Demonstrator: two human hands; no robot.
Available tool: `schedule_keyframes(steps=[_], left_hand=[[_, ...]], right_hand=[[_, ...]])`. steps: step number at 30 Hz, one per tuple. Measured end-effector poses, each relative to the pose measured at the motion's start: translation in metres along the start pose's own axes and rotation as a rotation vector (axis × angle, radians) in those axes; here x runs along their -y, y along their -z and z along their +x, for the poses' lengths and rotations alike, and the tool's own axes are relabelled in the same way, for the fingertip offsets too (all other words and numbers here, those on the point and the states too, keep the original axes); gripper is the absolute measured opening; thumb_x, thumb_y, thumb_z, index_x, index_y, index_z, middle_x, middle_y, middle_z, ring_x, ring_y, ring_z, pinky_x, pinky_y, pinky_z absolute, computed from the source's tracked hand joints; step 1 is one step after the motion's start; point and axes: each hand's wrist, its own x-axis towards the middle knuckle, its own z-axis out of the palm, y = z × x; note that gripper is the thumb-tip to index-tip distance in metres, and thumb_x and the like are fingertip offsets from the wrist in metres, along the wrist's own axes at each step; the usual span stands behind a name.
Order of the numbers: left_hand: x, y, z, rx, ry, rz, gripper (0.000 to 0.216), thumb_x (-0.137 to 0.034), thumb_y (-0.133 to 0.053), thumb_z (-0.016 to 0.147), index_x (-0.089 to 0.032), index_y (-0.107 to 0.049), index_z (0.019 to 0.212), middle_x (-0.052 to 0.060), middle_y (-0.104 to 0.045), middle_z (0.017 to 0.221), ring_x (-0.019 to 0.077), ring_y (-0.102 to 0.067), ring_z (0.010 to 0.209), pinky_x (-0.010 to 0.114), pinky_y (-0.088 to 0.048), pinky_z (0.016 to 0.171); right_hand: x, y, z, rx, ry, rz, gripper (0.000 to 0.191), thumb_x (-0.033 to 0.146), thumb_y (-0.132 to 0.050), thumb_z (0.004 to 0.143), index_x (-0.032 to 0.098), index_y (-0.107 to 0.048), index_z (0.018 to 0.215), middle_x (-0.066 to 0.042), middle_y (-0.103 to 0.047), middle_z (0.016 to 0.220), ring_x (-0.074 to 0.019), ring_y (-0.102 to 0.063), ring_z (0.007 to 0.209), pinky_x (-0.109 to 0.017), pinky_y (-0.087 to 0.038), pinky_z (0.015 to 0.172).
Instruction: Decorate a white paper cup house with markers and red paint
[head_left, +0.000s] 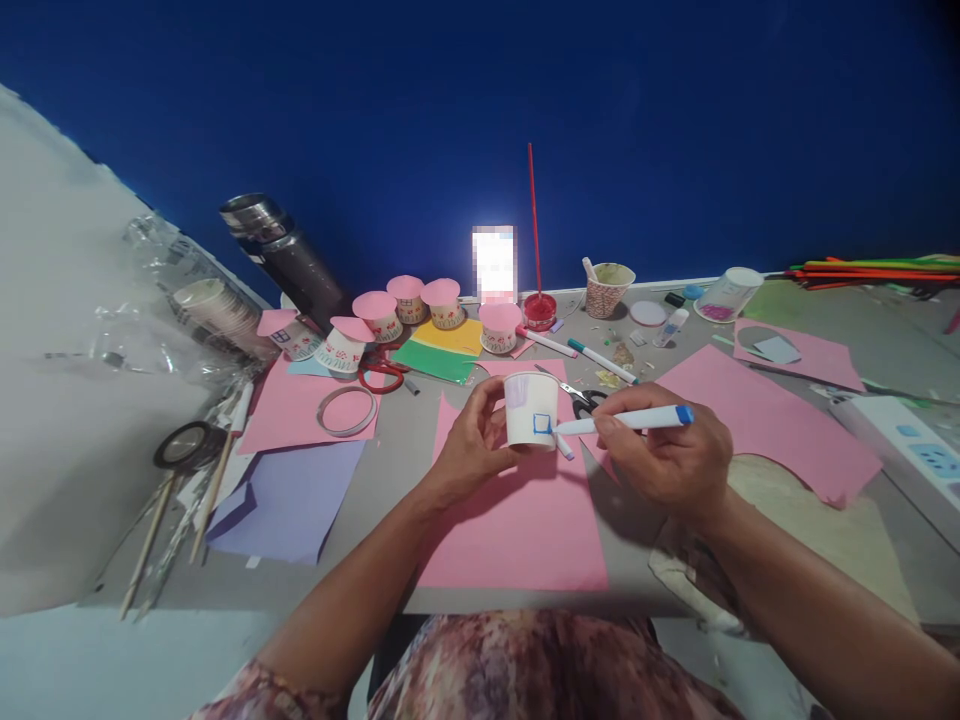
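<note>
My left hand point(472, 445) is wrapped round a small white paper cup point(529, 402), held upside down above a pink paper sheet point(517, 530). A blue square outline is drawn on the cup's side. My right hand point(664, 455) grips a blue marker point(626, 421), its tip touching the cup at the blue square. Both hands hover over the grey table point(397, 440) near its front edge.
Several pink-roofed cup houses point(379, 315) stand at the back with a dark flask point(289, 260). Scissors point(581, 397), red scissors point(381, 372), tape rings point(346, 410), markers point(600, 360), a red pot with a stick point(538, 308), more pink sheets point(757, 420), lilac paper point(289, 500) and a power strip point(907, 445) lie around.
</note>
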Motion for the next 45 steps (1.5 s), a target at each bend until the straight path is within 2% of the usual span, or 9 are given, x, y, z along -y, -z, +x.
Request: schedule_keyframes(steps=[4,8,14,21,26,30,45], left_hand=[[0.0024,0.0015,0.0003,-0.017,0.005,0.005,0.084,-0.025,-0.099,0.063,-0.027,-0.052,0.134,0.010,-0.058,0.145,0.0314,-0.062,0.134,0.043,-0.053,0.110],[0.0000,0.0005,-0.0005,-0.006,0.000,0.028,0.080,-0.025,-0.097,0.066,-0.027,-0.054,0.133,0.011,-0.059,0.147,0.0327,-0.060,0.138,0.047,-0.051,0.115],[0.0019,0.0002,-0.0010,-0.002,-0.025,0.028,0.080,-0.021,-0.097,0.065,-0.027,-0.054,0.133,0.010,-0.059,0.148,0.0330,-0.059,0.140,0.047,-0.050,0.116],[0.0049,0.0016,-0.0022,0.026,-0.026,0.017,0.080,-0.014,-0.094,0.067,-0.029,-0.054,0.135,0.009,-0.057,0.148,0.0312,-0.059,0.141,0.045,-0.050,0.117],[0.0020,-0.0001,-0.0020,0.016,-0.034,0.057,0.078,-0.016,-0.093,0.067,-0.028,-0.054,0.133,0.010,-0.058,0.146,0.0318,-0.060,0.140,0.045,-0.050,0.116],[0.0015,0.0002,-0.0020,0.014,-0.029,0.057,0.078,-0.017,-0.093,0.066,-0.027,-0.054,0.132,0.009,-0.059,0.144,0.0321,-0.061,0.138,0.045,-0.052,0.113],[-0.0007,-0.0009,-0.0034,0.031,-0.007,0.064,0.078,-0.024,-0.095,0.067,-0.028,-0.054,0.134,0.010,-0.059,0.146,0.0332,-0.060,0.139,0.048,-0.050,0.115]], right_hand=[[0.0003,0.0004,0.0003,-0.027,0.016,-0.007,0.016,0.016,-0.065,0.092,0.023,-0.069,0.079,0.003,-0.076,0.066,-0.0121,-0.065,0.047,-0.023,-0.051,0.051],[0.0009,0.0005,0.0002,-0.014,0.020,0.006,0.016,0.016,-0.064,0.092,0.023,-0.070,0.079,0.003,-0.076,0.065,-0.0121,-0.065,0.047,-0.023,-0.052,0.052],[0.0006,-0.0011,0.0005,0.029,0.071,0.058,0.015,0.017,-0.066,0.090,0.022,-0.072,0.078,0.000,-0.078,0.069,-0.0139,-0.068,0.051,-0.024,-0.053,0.052],[-0.0015,-0.0029,0.0004,0.041,0.062,0.025,0.014,0.019,-0.066,0.092,0.022,-0.073,0.080,0.000,-0.079,0.070,-0.0140,-0.070,0.053,-0.023,-0.054,0.053],[-0.0020,-0.0033,-0.0003,0.016,0.061,0.013,0.014,0.017,-0.067,0.092,0.022,-0.072,0.080,0.000,-0.080,0.072,-0.0148,-0.074,0.058,-0.023,-0.056,0.057],[-0.0023,-0.0033,-0.0007,0.047,0.081,0.057,0.013,0.016,-0.067,0.090,0.022,-0.072,0.079,0.001,-0.079,0.071,-0.0134,-0.071,0.054,-0.022,-0.055,0.054],[-0.0020,-0.0033,-0.0003,0.027,0.057,0.012,0.015,0.018,-0.065,0.092,0.022,-0.072,0.079,0.000,-0.080,0.071,-0.0146,-0.073,0.056,-0.023,-0.055,0.054]])
